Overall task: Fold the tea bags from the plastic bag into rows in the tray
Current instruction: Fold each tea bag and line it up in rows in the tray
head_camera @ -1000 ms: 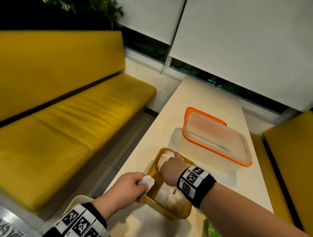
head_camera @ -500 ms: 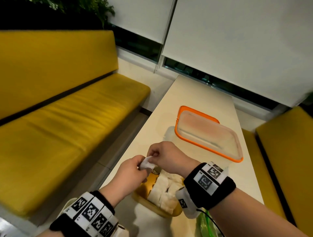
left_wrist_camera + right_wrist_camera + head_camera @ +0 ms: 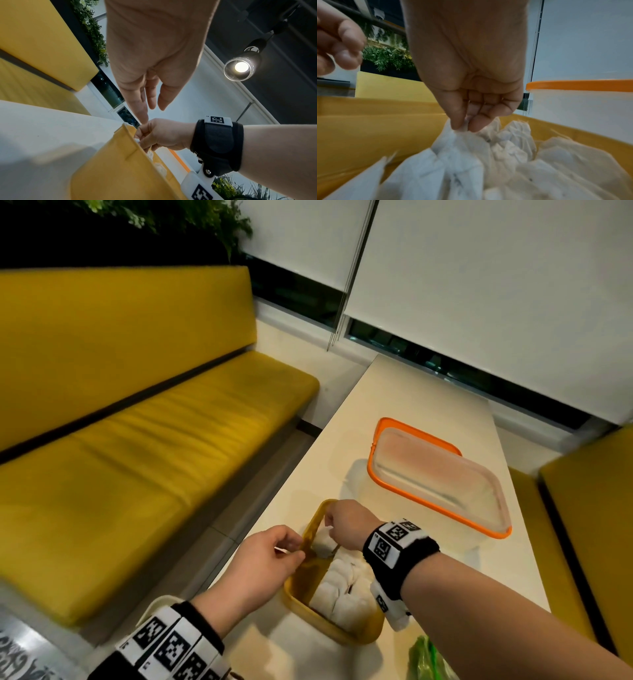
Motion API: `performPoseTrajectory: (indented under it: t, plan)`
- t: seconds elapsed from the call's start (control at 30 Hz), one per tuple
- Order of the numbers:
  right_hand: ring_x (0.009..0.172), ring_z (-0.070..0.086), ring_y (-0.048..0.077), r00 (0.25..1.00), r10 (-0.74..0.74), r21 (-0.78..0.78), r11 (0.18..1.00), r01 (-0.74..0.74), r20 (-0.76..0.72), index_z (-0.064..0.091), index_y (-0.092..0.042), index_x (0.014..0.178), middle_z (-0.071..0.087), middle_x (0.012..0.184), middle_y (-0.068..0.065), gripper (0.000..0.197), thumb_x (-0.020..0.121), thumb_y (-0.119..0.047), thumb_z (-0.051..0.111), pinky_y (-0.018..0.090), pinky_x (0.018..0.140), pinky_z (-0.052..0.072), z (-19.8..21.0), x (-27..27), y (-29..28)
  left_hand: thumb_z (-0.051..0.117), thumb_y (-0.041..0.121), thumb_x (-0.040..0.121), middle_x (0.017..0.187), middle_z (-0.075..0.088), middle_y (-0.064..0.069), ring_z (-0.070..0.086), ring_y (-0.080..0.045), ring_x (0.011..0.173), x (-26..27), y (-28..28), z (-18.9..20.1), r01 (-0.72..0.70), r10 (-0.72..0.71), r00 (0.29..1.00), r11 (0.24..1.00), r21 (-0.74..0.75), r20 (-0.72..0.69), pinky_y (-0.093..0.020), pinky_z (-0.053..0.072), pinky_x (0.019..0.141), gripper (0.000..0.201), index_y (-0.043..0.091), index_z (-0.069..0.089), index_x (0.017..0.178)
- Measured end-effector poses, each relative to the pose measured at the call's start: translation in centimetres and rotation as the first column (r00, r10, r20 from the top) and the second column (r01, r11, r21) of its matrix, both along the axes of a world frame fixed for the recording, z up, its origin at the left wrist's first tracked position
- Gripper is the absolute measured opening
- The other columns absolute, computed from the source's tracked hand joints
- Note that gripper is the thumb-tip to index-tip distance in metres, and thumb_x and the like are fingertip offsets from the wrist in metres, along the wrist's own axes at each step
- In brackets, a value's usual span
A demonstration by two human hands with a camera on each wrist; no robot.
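Observation:
A yellow tray (image 3: 327,630) near the table's front edge holds several folded white tea bags (image 3: 342,583) in rows. My right hand (image 3: 327,524) reaches into the tray's far end. In the right wrist view its thumb and forefinger pinch the top of one white tea bag (image 3: 453,142), which touches the others. My left hand (image 3: 291,553) hovers at the tray's left rim. In the left wrist view the left hand (image 3: 150,108) has loose, nearly straight fingers and holds nothing. The green plastic bag (image 3: 428,659) shows at the bottom edge, right of the tray.
A clear storage box with an orange rim (image 3: 438,474) stands on the cream table (image 3: 394,405) just beyond the tray. Yellow benches (image 3: 154,457) flank the table on both sides. A window with white blinds is behind.
The left hand held a tea bag, then both hands met on it above the tray. Now the right hand has brought it down into the tray's far end and the left hand has let go.

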State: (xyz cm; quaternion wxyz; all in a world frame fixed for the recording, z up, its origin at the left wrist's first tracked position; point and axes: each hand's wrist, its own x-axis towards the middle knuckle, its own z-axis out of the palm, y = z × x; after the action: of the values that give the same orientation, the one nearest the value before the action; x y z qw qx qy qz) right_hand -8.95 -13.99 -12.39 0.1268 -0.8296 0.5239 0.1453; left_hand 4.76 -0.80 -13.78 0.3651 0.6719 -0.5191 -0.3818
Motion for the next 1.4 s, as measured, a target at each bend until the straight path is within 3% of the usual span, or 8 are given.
performPoseTrajectory:
  t: [0.23, 0.4, 0.6, 0.8, 0.93, 1.07, 1.2, 1.4]
  plan:
    - [0.101, 0.061, 0.027, 0.995, 0.054, -0.037, 0.998, -0.058, -0.086, 0.063, -0.006, 0.110, 0.063, 0.112, 0.011, 0.021, 0.091, -0.011, 0.054, 0.029, 0.077, 0.046, 0.3, -0.1, -0.2, 0.065, 0.028, 0.085, 0.089, 0.067, 0.010, 0.066, -0.009, 0.079, -0.5, 0.2, 0.5, 0.044, -0.043, 0.999, 0.999, -0.013, 0.011, -0.030, 0.058, 0.076, 0.005, 0.032, 0.064, 0.087]
    - [0.092, 0.057, 0.021, 0.962, -0.065, -0.053, 0.995, 0.082, 0.266, 0.065, -0.013, 0.106, 0.065, 0.104, 0.005, 0.022, 0.088, -0.026, 0.061, 0.025, 0.072, 0.041, 6.5, -3.0, 1.7, 0.067, 0.027, 0.084, 0.088, 0.068, 0.009, 0.068, -0.010, 0.074, -1.3, 0.7, 1.6, 0.097, -0.097, 0.995, 0.995, -0.010, -0.010, -0.030, 0.059, 0.073, 0.006, 0.032, 0.065, 0.087]
    - [0.074, 0.061, 0.016, 0.709, -0.361, 0.136, 0.925, 0.355, 0.606, 0.066, -0.020, 0.094, 0.067, 0.077, 0.001, 0.009, 0.087, -0.026, 0.065, 0.030, 0.069, 0.049, 10.0, -15.6, 9.8, 0.068, 0.016, 0.084, 0.085, 0.071, 0.004, 0.071, -0.013, 0.072, -4.2, 1.1, 2.6, 0.166, -0.168, 0.978, 0.986, -0.029, -0.120, -0.032, 0.057, 0.073, 0.012, 0.026, 0.067, 0.089]
    - [0.077, 0.064, 0.015, 0.394, -0.724, 0.226, 0.596, 0.770, 0.566, 0.066, -0.025, 0.087, 0.071, 0.086, -0.003, 0.003, 0.086, -0.023, 0.067, 0.028, 0.072, 0.051, 3.1, -28.1, 19.0, 0.070, 0.016, 0.082, 0.084, 0.073, 0.006, 0.069, -0.014, 0.081, -9.9, 0.8, 1.2, 0.342, -0.338, 0.935, 0.939, 0.027, -0.107, -0.037, 0.056, 0.080, 0.014, 0.029, 0.069, 0.086]
    - [0.077, 0.065, 0.010, 0.343, -0.839, 0.331, 0.495, 0.803, 0.422, 0.065, -0.023, 0.102, 0.069, 0.089, -0.004, 0.021, 0.089, -0.038, 0.060, 0.027, 0.067, 0.054, -1.2, -29.0, 21.8, 0.065, 0.015, 0.085, 0.087, 0.069, 0.014, 0.062, 0.000, 0.085, -15.4, 0.8, 0.9, 0.514, -0.512, 0.857, 0.858, -0.012, 0.056, -0.021, 0.045, 0.076, 0.024, 0.038, 0.065, 0.077]
    - [0.072, 0.064, 0.016, 0.207, -0.876, 0.534, 0.437, 0.724, 0.435, 0.047, -0.021, 0.121, 0.066, 0.094, 0.005, 0.040, 0.088, -0.041, 0.059, 0.027, 0.062, 0.054, -3.6, -26.9, 21.1, 0.067, 0.030, 0.084, 0.108, 0.059, 0.007, 0.055, -0.012, 0.108, -20.4, 0.8, -1.2, 0.594, -0.606, 0.773, 0.796, 0.120, 0.187, -0.023, 0.039, 0.088, 0.010, 0.034, 0.070, 0.092]
    - [0.066, 0.059, 0.016, 0.309, -0.769, 0.396, 0.576, 0.716, 0.559, 0.043, -0.024, 0.111, 0.064, 0.083, 0.003, 0.027, 0.088, -0.025, 0.056, 0.031, 0.061, 0.051, -5.3, -25.4, 20.1, 0.070, 0.029, 0.076, 0.121, 0.057, 0.000, 0.054, -0.017, 0.110, -22.0, 0.8, -3.1, 0.596, -0.648, 0.690, 0.761, 0.256, 0.322, -0.018, 0.035, 0.077, 0.044, 0.026, 0.061, 0.119]
    - [0.100, 0.059, 0.023, 0.577, -0.690, 0.242, 0.708, 0.663, 0.436, 0.066, -0.016, 0.106, 0.063, 0.110, 0.009, 0.022, 0.087, -0.021, 0.057, 0.024, 0.080, 0.043, -6.3, -26.0, 18.7, 0.079, 0.026, 0.067, 0.124, 0.057, 0.000, 0.055, -0.017, 0.111, -21.3, 1.2, -4.7, 0.508, -0.558, 0.771, 0.829, 0.232, 0.306, -0.017, 0.036, 0.083, 0.057, 0.024, 0.061, 0.121]
